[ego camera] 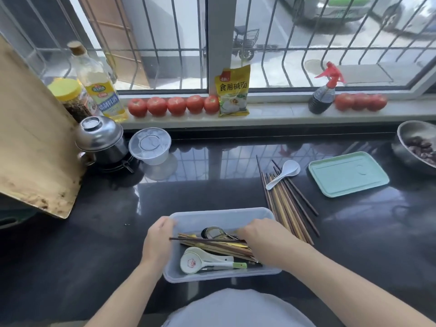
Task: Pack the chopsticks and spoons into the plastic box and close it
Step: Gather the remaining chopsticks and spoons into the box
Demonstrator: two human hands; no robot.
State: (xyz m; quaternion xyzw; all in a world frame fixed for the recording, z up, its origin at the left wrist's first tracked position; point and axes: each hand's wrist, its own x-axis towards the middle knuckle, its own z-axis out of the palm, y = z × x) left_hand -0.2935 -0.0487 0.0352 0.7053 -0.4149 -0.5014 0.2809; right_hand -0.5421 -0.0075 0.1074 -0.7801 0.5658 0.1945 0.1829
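Chopsticks (286,204) still to be packed lie in a loose bundle on the dark surface (106,244), just beyond the far right corner of the plastic box (219,218), their long axis running away from me and a little leftward, near ends just beside my right forearm. A white spoon (284,172) rests across their far ends. I judge my right hand (257,234) the nearer one for that bundle: it would need to lift out of the box and move right and forward, then take the sticks along their length. At present that hand reaches down into the box over the chopsticks already packed (212,244), which lie crosswise, left to right; its fingers point down among them, but I cannot tell whether they grip anything. My left hand (158,241) curls over the box's left rim, holding it steady, with one dark stick's tip touching it. Two ceramic spoons (200,261) sit in the near part of the box. The green lid (348,174) lies flat, well to the right, beyond the loose bundle.
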